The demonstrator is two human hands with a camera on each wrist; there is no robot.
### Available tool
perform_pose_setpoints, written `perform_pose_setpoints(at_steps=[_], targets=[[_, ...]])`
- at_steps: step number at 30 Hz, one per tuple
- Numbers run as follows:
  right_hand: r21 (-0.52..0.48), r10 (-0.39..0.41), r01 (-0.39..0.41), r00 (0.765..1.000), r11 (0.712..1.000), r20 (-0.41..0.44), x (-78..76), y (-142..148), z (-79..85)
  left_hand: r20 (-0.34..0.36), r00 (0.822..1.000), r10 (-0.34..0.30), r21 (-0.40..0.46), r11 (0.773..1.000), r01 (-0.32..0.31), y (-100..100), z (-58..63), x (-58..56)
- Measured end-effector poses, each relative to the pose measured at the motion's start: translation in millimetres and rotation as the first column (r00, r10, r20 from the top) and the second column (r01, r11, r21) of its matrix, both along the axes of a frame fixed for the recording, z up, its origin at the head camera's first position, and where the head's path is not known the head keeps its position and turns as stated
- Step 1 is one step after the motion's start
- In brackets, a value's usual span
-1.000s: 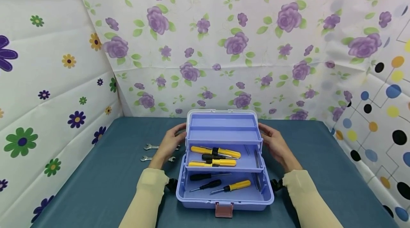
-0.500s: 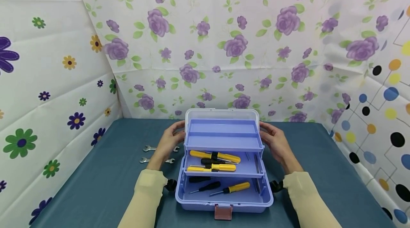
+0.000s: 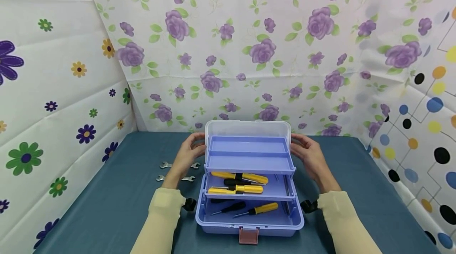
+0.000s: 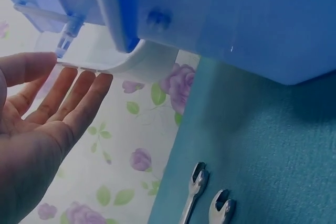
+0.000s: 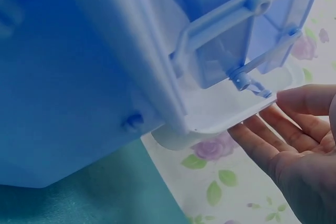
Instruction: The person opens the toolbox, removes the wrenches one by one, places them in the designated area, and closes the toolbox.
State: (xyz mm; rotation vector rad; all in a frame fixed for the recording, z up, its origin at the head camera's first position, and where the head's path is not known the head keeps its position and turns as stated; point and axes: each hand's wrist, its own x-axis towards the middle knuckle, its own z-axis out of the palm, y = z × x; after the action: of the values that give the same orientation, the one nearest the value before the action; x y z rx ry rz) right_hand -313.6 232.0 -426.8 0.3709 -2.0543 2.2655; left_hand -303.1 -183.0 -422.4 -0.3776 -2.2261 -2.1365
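A purple toolbox (image 3: 213,228) stands open on the table, its whitish translucent lid (image 3: 248,128) raised at the back. On the lid's left edge my left hand (image 3: 183,161) has its thumb, fingers extending behind; the left wrist view shows the thumb (image 4: 31,66) at the rim. My right hand (image 3: 313,161) grips the opposite edge likewise, thumb (image 5: 307,99) on the rim. Linked arms (image 5: 231,19) carry a two-part upper tray (image 3: 249,163) and a middle tray (image 3: 278,197) with yellow and black screwdrivers (image 3: 249,188). More screwdrivers (image 3: 265,208) lie in the bottom.
Two open-ended wrenches (image 3: 165,165) lie left of the box, partly behind the left wrist. A brown latch (image 3: 248,236) hangs at the box front. Flowered cloth (image 3: 261,52) walls the table's (image 3: 107,206) back; patterned cloths line both sides.
Both hands have stayed on the lid edges as it tilts up and forward. The two trays have come down and forward, covering more of the box's bottom.
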Motion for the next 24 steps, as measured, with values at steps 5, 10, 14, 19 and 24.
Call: perform_pose_setpoints(at_steps=[5, 10, 14, 19, 24], targets=[[0.002, -0.021, 0.021, 1.0, 1.0, -0.01, 1.3, -1, 7.2, -0.019, 1.0, -0.007, 0.006, 1.0, 0.007, -3, 5.8, 1.3], [-0.01, -0.058, 0.058, 0.997, 0.998, -0.041, 4.2, -2, 15.3, -0.034, 0.999, -0.013, -0.003, 1.0, 0.013, -3, 8.9, 0.3], [-0.008, -0.068, 0.068, 0.997, 0.998, -0.032, 8.3, -2, 17.0, -0.03, 0.999, -0.018, -0.016, 1.0, 0.018, -4, 7.3, 0.9], [-0.008, -0.054, 0.054, 0.998, 0.999, -0.041, 9.9, -1, 18.6, -0.045, 0.999, -0.027, -0.019, 0.999, 0.027, -6, 6.7, 3.9], [0.007, -0.037, 0.038, 0.998, 0.999, -0.054, 10.9, 0, 22.0, -0.059, 0.998, -0.033, -0.024, 0.999, 0.031, -7, 9.4, 7.1]])
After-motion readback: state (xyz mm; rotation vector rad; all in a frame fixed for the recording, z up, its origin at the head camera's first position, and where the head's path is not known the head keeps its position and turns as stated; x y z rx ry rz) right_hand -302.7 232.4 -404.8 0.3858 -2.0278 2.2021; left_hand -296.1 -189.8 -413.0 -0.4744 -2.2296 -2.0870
